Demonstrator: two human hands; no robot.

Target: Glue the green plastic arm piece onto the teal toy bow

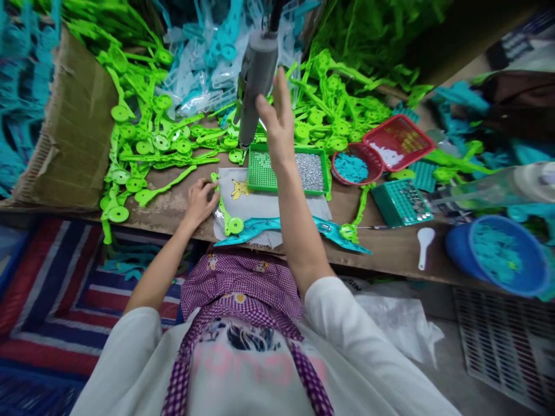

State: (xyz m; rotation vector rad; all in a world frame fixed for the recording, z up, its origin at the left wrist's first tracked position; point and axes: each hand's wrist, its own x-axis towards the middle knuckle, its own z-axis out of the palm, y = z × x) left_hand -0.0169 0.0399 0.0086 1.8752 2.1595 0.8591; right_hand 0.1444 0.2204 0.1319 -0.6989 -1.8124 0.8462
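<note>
My left hand [203, 199] rests on the table with its fingers curled at the upper end of a bright green plastic arm [223, 209]. That arm joins a curved turquoise plastic bar [260, 226] at a round hub. A second green arm [359, 214] stands up from the bar's right end. My right hand [280, 124] is raised, fingers stretched and apart, beside a grey hanging electric screwdriver [259, 81]; it does not grip it. Below my right forearm lies a grey cloth [234, 188] with a yellow cartoon figure, partly under the bar.
A green tray [263, 188] of small metal pieces sits behind the cloth. Right of it are a red basket [376, 159], a teal box of screws [388, 205], a white spoon [425, 245] and a blue bowl [462, 245]. Green parts [160, 141] pile up behind; a cardboard box [73, 127] stands left.
</note>
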